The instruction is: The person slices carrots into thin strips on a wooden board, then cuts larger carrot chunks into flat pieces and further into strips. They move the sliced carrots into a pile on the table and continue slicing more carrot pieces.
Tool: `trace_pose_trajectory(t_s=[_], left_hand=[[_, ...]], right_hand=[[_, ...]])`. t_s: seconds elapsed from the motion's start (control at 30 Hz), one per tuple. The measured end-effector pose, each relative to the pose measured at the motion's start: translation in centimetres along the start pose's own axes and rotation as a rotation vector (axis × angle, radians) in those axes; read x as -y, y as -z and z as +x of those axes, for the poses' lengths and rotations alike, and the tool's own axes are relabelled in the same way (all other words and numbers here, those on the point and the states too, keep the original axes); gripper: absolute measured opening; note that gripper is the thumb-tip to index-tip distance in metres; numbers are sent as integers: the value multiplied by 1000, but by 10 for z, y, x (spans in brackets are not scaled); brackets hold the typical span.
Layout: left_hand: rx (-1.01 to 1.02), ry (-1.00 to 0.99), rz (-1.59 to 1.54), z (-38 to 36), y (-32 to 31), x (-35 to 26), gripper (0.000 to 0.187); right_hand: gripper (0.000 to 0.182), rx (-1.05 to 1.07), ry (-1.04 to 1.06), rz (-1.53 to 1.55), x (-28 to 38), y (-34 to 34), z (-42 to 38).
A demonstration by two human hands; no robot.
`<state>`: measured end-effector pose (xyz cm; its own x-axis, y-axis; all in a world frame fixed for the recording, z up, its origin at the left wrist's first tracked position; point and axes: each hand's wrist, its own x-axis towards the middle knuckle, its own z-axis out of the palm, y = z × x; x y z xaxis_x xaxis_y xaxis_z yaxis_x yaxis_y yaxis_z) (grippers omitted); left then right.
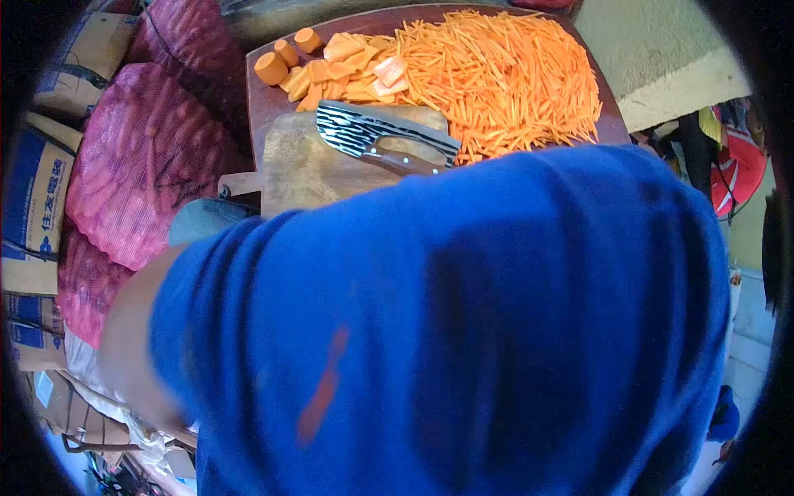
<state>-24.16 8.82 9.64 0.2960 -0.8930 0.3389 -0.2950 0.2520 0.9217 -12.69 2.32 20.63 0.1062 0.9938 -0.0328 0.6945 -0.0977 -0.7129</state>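
A blue shirt (496,314) fills most of the view, with a blurred bare arm (136,347) at its left. Neither of my hands shows. Beyond the shirt, a knife (351,132) with a black-and-white striped blade and brown handle lies on a wooden cutting board (289,165). Thin carrot strips (504,78) form a large heap on the dark red table (612,124). Carrot slices (343,70) lie left of the heap, beside several short carrot chunks (270,69).
Pink mesh sacks (149,157) stand left of the table, next to stacked cardboard boxes (37,190). A pale ledge (662,58) is at the upper right. Red and black cloth items (736,165) hang at the right.
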Motion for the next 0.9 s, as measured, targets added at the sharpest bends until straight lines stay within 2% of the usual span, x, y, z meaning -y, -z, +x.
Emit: trace_pose_trajectory(t_s=[0.2,0.9], left_hand=[[6,-17,11,1,-6,3,41],[9,5,57,3,0,9,35]], right_hand=[[26,-21,24,-81,21,-14,12],[21,-196,41,-90,26,-34,12]])
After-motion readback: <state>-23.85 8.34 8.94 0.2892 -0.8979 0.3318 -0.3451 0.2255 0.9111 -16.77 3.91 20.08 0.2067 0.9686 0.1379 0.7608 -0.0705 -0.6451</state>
